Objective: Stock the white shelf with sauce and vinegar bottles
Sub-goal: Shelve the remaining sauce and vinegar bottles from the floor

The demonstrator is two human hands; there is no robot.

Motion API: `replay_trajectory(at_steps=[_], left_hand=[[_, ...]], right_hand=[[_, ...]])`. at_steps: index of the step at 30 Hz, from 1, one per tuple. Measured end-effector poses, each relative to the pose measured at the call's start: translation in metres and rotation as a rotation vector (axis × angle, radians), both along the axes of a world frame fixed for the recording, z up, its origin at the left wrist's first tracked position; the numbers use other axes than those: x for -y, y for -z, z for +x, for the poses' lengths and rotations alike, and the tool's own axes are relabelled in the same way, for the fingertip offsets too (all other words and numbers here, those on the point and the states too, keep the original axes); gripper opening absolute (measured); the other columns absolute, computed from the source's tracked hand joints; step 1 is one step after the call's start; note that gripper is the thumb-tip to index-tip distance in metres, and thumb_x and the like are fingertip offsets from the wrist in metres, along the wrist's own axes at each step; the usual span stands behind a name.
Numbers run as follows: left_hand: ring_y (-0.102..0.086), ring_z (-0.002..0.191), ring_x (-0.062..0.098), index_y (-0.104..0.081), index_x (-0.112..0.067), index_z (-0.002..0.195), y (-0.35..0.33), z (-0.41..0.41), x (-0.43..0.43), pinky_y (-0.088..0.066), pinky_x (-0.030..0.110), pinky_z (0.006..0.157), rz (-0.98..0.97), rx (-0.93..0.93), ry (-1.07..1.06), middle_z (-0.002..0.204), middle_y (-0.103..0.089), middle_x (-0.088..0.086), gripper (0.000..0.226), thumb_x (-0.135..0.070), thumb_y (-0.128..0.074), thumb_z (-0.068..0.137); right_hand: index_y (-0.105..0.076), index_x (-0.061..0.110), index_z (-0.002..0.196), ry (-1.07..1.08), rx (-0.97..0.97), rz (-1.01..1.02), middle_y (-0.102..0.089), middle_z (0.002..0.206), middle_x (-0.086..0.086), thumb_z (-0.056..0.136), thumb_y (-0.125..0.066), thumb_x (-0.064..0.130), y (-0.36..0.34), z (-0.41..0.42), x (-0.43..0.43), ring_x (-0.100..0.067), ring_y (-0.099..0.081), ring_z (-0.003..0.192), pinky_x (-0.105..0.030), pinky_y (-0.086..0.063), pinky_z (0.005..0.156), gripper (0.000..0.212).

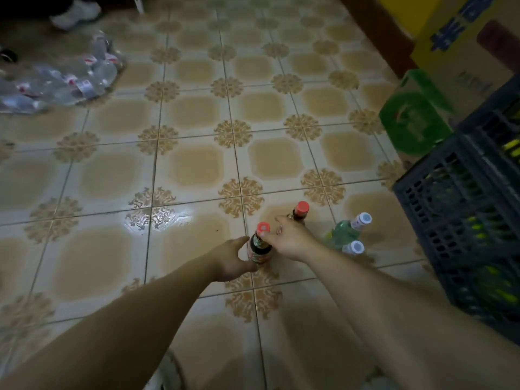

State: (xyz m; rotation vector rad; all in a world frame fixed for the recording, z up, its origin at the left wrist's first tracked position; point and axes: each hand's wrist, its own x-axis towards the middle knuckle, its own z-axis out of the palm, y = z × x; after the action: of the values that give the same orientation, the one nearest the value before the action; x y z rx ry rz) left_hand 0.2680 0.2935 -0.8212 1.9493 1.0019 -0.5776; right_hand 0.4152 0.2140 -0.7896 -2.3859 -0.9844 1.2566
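- L hand (233,258), approx 6 o'clock in view: fingers and thumb wrapped round the body of the near sauce btl (259,246), which stands upright on the floor, red cap up.
- R hand (291,240), just at 3 o'clock of that btl: thumb touches its neck under the cap, index stretched toward the far sauce btl (300,212) at 1 o'clock. Can't tell if it grasps either; the other fingers are too blurred.
- Step in hand, prob.: picking up sauce btls to carry off.
- To do it well: L keeps its grip on the body, not the cap, and lifts straight up. R should commit to the far btl's neck only.
- Watch the vinegar btls (346,230), white caps, close at 3 o'clock of R hand; a careless wrist could knock them.
- Tiled floor (194,164): glossy beige w/ brown rosettes, glare patch at 9 o'clock of the hands. Hard and looks slick, so a tipped btl may break; no dragging.
- Crate (461,220) at 3 o'clock: dark, slatted, yellow-green items inside, can't identify.
- White shelf not in view.
- Farther: green box (413,119) at 2 o'clock, water-btl pack (70,80) at 10 o'clock, yellow carton (439,60) at 1 o'clock, white shoe (76,12) at 11 o'clock by the top edge.
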Motion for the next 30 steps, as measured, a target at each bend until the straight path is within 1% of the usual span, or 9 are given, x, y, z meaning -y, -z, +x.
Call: replay_trajectory(at_steps=[4, 8, 11, 14, 16, 21, 25, 27, 30], left_hand=[[-0.024, 0.143, 0.025, -0.007, -0.024, 0.153, 0.045, 0.016, -0.011, -0.027, 0.034, 0.112, -0.043, 0.011, -0.033, 0.159, -0.016, 0.005, 0.097, -0.036, -0.071, 0.081], [-0.033, 0.137, 0.027, -0.007, -0.03, 0.152, 0.066, 0.022, -0.008, -0.032, 0.032, 0.106, -0.113, 0.052, -0.049, 0.155, -0.025, 0.006, 0.099, -0.02, -0.074, 0.08], [-0.032, 0.138, 0.027, -0.004, -0.031, 0.152, 0.067, 0.017, -0.002, -0.031, 0.032, 0.107, -0.117, 0.065, -0.054, 0.156, -0.024, 0.007, 0.1, -0.019, -0.074, 0.08], [-0.028, 0.14, 0.026, -0.004, -0.032, 0.152, 0.054, 0.008, 0.003, -0.029, 0.032, 0.108, -0.09, 0.091, -0.034, 0.157, -0.021, 0.006, 0.104, -0.022, -0.076, 0.078], [-0.027, 0.141, 0.026, -0.003, -0.031, 0.152, 0.037, 0.0, 0.007, -0.028, 0.03, 0.108, -0.071, 0.125, -0.033, 0.158, -0.019, 0.005, 0.105, -0.021, -0.077, 0.078], [-0.025, 0.142, 0.022, -0.003, -0.028, 0.153, -0.037, -0.022, 0.027, -0.029, 0.031, 0.111, -0.021, 0.301, -0.088, 0.158, -0.019, 0.0, 0.11, -0.018, -0.08, 0.074], [-0.041, 0.127, 0.015, -0.001, -0.033, 0.15, -0.128, -0.042, 0.058, -0.046, 0.023, 0.09, -0.09, 0.544, -0.131, 0.137, -0.035, -0.009, 0.109, -0.002, -0.075, 0.075], [-0.049, 0.118, 0.008, 0.007, -0.035, 0.148, -0.174, -0.054, 0.077, -0.053, 0.021, 0.077, -0.128, 0.666, -0.154, 0.137, -0.038, -0.008, 0.115, 0.001, -0.074, 0.075], [-0.056, 0.102, -0.007, 0.003, -0.038, 0.145, -0.243, -0.071, 0.106, -0.052, 0.017, 0.074, -0.114, 0.83, -0.147, 0.125, -0.045, -0.013, 0.112, 0.002, -0.074, 0.075]], right_hand=[[-0.047, 0.018, 0.132, -0.017, -0.032, 0.044, -0.056, 0.131, -0.007, 0.09, -0.064, 0.038, 0.045, -0.001, -0.015, -0.028, -0.054, 0.115, -0.041, -0.046, 0.096, 0.05], [-0.05, 0.023, 0.111, 0.054, 0.0, 0.129, -0.063, 0.106, -0.006, 0.091, -0.064, 0.03, 0.069, -0.004, -0.017, -0.028, -0.059, 0.097, -0.044, -0.051, 0.085, 0.025], [-0.05, 0.023, 0.114, 0.067, 0.006, 0.178, -0.06, 0.105, -0.004, 0.093, -0.06, 0.029, 0.067, -0.009, -0.008, -0.028, -0.057, 0.098, -0.044, -0.05, 0.087, 0.023], [-0.053, 0.021, 0.12, 0.171, -0.04, 0.282, -0.055, 0.104, 0.004, 0.095, -0.058, 0.023, 0.046, -0.018, 0.005, -0.019, -0.054, 0.102, -0.033, -0.044, 0.086, 0.026], [-0.052, 0.022, 0.117, 0.224, -0.054, 0.361, -0.055, 0.105, 0.006, 0.096, -0.057, 0.021, 0.021, -0.024, 0.013, -0.014, -0.053, 0.101, -0.028, -0.04, 0.085, 0.021], [-0.051, 0.028, 0.113, 0.243, -0.039, 0.513, -0.057, 0.104, 0.011, 0.096, -0.056, 0.025, -0.077, -0.041, 0.038, -0.011, -0.055, 0.103, -0.03, -0.045, 0.091, 0.018], [-0.053, 0.028, 0.108, 0.266, 0.0, 0.683, -0.057, 0.097, 0.018, 0.096, -0.056, 0.03, -0.182, -0.06, 0.064, -0.005, -0.056, 0.093, -0.022, -0.046, 0.077, 0.013], [-0.053, 0.028, 0.107, 0.275, 0.043, 0.769, -0.059, 0.097, 0.016, 0.095, -0.056, 0.033, -0.236, -0.072, 0.079, -0.003, -0.056, 0.091, -0.023, -0.047, 0.076, 0.013], [-0.056, 0.024, 0.105, 0.294, 0.112, 0.902, -0.061, 0.096, 0.011, 0.094, -0.057, 0.038, -0.313, -0.093, 0.102, -0.009, -0.06, 0.09, -0.028, -0.05, 0.075, 0.017]])
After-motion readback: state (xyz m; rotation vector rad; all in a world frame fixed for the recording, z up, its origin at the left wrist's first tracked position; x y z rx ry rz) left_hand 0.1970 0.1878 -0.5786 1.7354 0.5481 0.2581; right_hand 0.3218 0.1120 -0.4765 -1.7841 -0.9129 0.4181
